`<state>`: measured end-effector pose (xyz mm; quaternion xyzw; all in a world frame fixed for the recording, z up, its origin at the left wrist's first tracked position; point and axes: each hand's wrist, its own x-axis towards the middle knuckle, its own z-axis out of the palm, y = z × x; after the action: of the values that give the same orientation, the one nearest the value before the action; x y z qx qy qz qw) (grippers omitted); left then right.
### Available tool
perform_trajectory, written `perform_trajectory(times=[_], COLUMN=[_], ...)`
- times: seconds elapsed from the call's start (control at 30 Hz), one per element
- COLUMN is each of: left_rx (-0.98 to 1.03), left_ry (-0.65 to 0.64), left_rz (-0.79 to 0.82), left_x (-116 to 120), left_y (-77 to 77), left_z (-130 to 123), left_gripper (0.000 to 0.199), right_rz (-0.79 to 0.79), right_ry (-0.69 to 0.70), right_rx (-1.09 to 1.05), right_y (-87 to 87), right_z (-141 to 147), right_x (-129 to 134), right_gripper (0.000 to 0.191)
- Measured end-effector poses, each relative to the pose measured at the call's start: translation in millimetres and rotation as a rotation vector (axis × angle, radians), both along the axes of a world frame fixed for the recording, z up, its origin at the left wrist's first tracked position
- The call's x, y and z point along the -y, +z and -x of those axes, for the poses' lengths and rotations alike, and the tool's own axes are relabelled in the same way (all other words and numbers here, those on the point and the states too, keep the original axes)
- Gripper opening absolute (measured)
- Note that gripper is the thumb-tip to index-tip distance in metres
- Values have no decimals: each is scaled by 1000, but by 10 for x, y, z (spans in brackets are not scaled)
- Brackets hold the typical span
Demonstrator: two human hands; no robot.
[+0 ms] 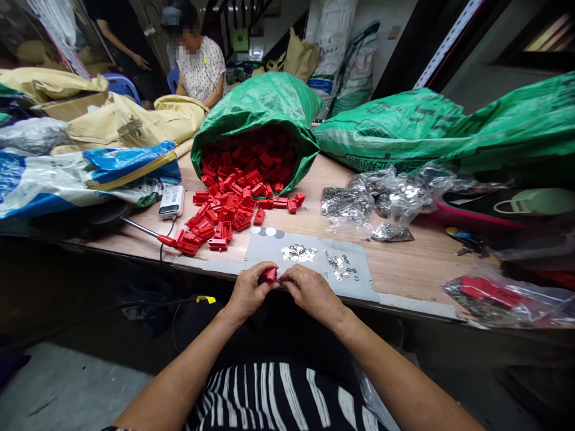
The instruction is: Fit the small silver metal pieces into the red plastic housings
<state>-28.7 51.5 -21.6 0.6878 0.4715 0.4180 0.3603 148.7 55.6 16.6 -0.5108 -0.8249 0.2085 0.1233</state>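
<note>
Between thumb and fingers, my left hand [250, 293] grips a red plastic part [270, 275] at the table's front edge. Close beside it on the right, my right hand [313, 294] is pinched at the part's right side; what its fingertips hold is too small to make out. Just beyond the hands, a grey mat [269, 246] bears a pile of small shiny metal pieces [299, 253] and a looser scatter of metal pieces [341, 265] to its right. Many red parts [224, 209] spill from an open green sack [269, 99] onto the table behind my left hand.
A white power bank [171, 202] with a cable lies left of the red parts. Clear bags of metal pieces [348, 203] are at the right, with another bag [498, 296] near the front edge. Green sacks [395, 129] lie behind. A person [202, 69] sits across the table.
</note>
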Motion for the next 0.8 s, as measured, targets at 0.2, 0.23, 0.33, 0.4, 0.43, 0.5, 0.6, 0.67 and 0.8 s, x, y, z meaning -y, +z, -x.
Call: perform_trajectory(times=[0.2,0.23,0.33,0.4,0.43,0.5,0.6,0.67,0.8], left_rx=[-15,-14,3,33,55,137,401,658,1190], left_ry=[40,42,64,107,146,232,322,290,99], left_rz=[-9,-4,21,34,42,76,195,318,609], left_x=[10,14,47,88,112,156,179,154,58], left_y=[-27,-20,24,64,84,121,154,153,103], left_z=[-40,-50,-86,-113,-128,-159,-208,-237,-270], left_gripper=[27,27,26,24,22,20,30,28,34], right_rz=[10,19,46,68,74,70,63,87,179], right_ry=[-103,-102,-79,-61,-56,-50,-52,-47,67], right_rx=[70,63,14,-47,-92,-214,-401,-489,-553], right_y=[33,34,35,37,39,42,25,-21,-186], right_z=[112,110,64,15,-11,-60,-107,-113,-85], right_x=[51,53,43,32,28,28,44,56,49], right_gripper=[15,15,15,16,17,20,22,23,37])
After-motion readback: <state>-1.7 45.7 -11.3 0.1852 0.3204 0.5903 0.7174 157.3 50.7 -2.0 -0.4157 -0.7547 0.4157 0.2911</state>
